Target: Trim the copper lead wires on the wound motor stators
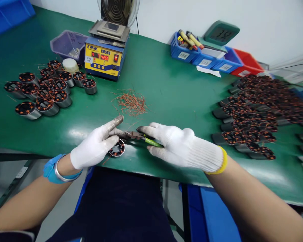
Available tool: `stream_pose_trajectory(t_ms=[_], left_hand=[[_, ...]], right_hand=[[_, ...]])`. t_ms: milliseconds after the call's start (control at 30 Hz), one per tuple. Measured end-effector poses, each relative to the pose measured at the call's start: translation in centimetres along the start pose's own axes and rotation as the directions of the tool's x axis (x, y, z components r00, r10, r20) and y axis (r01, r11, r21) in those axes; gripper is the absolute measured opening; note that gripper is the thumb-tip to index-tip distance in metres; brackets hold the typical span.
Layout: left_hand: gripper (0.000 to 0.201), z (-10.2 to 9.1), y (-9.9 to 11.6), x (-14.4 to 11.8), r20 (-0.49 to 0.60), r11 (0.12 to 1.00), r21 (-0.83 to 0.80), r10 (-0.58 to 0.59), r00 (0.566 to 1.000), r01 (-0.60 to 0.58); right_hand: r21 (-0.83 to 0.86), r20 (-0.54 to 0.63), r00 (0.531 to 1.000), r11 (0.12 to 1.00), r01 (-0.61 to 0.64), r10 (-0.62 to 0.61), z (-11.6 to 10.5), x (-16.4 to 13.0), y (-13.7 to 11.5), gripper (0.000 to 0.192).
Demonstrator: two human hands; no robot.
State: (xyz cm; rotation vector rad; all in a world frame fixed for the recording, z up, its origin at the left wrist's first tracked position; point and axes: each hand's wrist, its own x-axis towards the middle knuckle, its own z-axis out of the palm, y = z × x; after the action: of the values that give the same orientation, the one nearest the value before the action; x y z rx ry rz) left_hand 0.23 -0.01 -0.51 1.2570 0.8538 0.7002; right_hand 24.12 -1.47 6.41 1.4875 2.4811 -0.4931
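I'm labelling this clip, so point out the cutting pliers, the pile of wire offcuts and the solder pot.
cutting pliers (151, 142), head view, green handle
pile of wire offcuts (131, 103), head view, middle of heap
solder pot (104, 60), head view, yellow front panel

1. The blue and yellow box-shaped solder pot (104, 60) carries the brand "CMW" in blue letters at the top left of its yellow front panel, with "CM 55" and a further unclear character beside it.
2. On the same panel, a red digital display (104, 57) reads "426" followed by a character that is not clear.
3. The green wall-leaning digital clock or timer (221, 33) shows dark digits too faint to read.
4. White labels on the blue plastic bins (183, 53) carry print too small to read.
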Motion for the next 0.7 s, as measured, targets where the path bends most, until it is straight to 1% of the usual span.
stream_pose_trajectory(t_ms=[167,267,367,433,533,600,700], left_hand=[[0.076,0.0,0.1,0.0,-0.005,0.999,0.045,0.015,1.0,-0.015],[0.077,0.0,0.2,0.1,-0.014,0.999,0.039,0.008,1.0,-0.008],[0.079,0.0,0.2,0.1,-0.003,1.0,0.007,-0.004,1.0,0.004],[0.079,0.1,0.1,0.1,0.01,1.0,-0.018,-0.005,1.0,0.005],[0.076,0.2,0.0,0.1,0.011,0.999,-0.05,0.011,1.0,-0.011],[0.075,0.3,0.0,0.1,0.001,0.999,-0.043,0.023,1.0,-0.023],[0.075,0.3,0.0,0.1,-0.001,0.999,-0.025,0.032,0.999,-0.032]], right_hand=[[0.044,-0.008,0.999,0.998,0.042,-0.041,1.0,0.2,0.1,0.041],[0.04,-0.012,1.0,0.999,0.016,-0.015,1.0,0.2,0.1,0.038],[0.005,-0.047,0.999,1.0,-0.027,0.027,0.5,0.3,-0.1,0.043],[-0.053,-0.089,0.995,0.998,-0.039,0.034,0.0,0.6,-0.4,0.044],[-0.186,-0.121,0.992,0.983,0.013,-0.036,-1.1,1.4,-1.0,0.041],[-0.282,-0.103,0.991,0.958,0.056,-0.088,-1.9,2.0,-1.4,0.038],[-0.376,-0.058,0.991,0.922,0.09,-0.12,-2.9,2.5,-1.9,0.032]])
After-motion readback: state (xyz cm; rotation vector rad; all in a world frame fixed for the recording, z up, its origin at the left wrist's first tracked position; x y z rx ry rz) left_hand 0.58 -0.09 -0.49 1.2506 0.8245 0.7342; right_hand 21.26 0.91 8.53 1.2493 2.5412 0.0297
